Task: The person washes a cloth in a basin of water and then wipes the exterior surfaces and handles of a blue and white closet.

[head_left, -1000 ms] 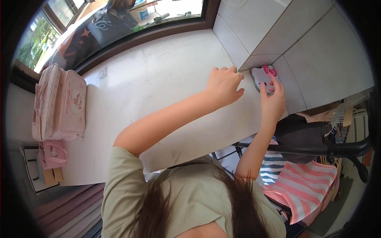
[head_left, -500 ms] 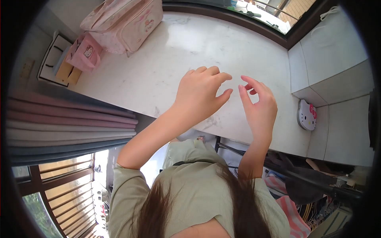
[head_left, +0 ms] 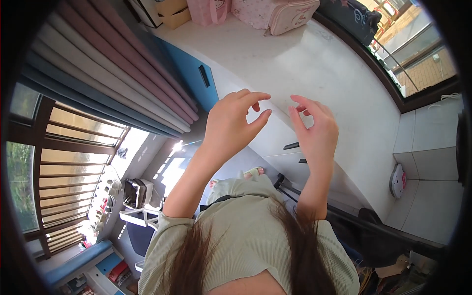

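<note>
My left hand (head_left: 231, 123) hovers in front of the pale countertop's near edge, fingers curved and thumb apart from them. Nothing is in it. To its right, my right hand (head_left: 317, 130) is raised over the white marbled countertop (head_left: 344, 88), its fingers bent and spread from the thumb, also holding nothing. A gap separates the two sets of fingertips. Neither hand touches anything. At the far side of the countertop stand a pink patterned bag (head_left: 290, 14) and a smaller pink tote bag (head_left: 205, 12).
Striped curtains (head_left: 108, 73) hang at the left beside a blue cabinet front (head_left: 189, 71). A dark basket with a white rim (head_left: 137, 215) stands low left. A cat-shaped case (head_left: 397, 181) leans by the right wall tiles. A dark rail (head_left: 364, 222) runs at lower right.
The view has turned left: the curtains, the floor and the blue cabinet front show more, and the pink bags now sit higher and further right. Both hands stay raised, empty and apart.
</note>
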Action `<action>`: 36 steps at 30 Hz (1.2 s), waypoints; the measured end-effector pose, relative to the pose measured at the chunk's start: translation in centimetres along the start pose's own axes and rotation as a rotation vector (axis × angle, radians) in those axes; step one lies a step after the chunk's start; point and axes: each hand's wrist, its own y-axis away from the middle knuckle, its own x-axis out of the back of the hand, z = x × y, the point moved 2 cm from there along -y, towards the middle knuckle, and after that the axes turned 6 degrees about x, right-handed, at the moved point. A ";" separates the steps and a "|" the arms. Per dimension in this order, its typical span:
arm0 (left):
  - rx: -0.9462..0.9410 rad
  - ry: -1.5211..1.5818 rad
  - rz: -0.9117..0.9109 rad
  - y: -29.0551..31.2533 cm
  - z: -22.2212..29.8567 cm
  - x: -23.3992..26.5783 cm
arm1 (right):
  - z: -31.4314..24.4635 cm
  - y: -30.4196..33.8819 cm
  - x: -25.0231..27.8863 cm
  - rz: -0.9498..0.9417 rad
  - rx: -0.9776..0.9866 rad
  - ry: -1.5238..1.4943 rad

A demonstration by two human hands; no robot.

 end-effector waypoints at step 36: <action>1.113 -0.139 0.880 28.8 -30.2 18.5 | -36.5 8.1 -35.4 -1.157 0.950 -0.518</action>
